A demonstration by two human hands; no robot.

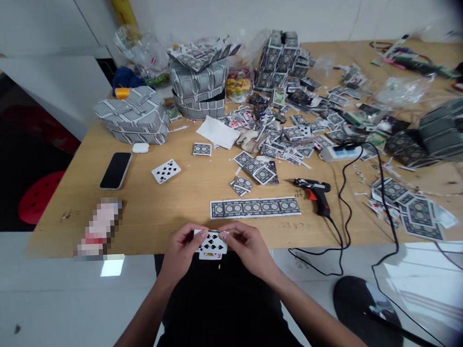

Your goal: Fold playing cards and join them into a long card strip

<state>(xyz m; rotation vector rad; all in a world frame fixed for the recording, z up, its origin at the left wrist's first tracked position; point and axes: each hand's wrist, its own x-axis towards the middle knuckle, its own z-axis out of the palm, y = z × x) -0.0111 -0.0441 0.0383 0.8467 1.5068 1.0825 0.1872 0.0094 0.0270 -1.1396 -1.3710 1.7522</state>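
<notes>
Two overlapping playing cards [212, 243] are held at the table's front edge, a spade card on top and part of a face card showing below. My left hand [183, 251] pinches their left side and my right hand [247, 245] pinches the right side, thumbs on top. Just beyond the hands lies a strip of joined cards [255, 208], patterned backs up. A black glue gun [313, 191] with an orange trigger rests to its right. Farther back are a small stack of cards [240, 185] and a longer overlapping group [256, 167].
At the left are a phone [116, 170], a loose spade card [166, 171] and a white case [140, 148]. Woven card boxes [199, 85] stand at the back. A power strip [341, 153] with dark cables lies right, beside scattered cards [302, 132].
</notes>
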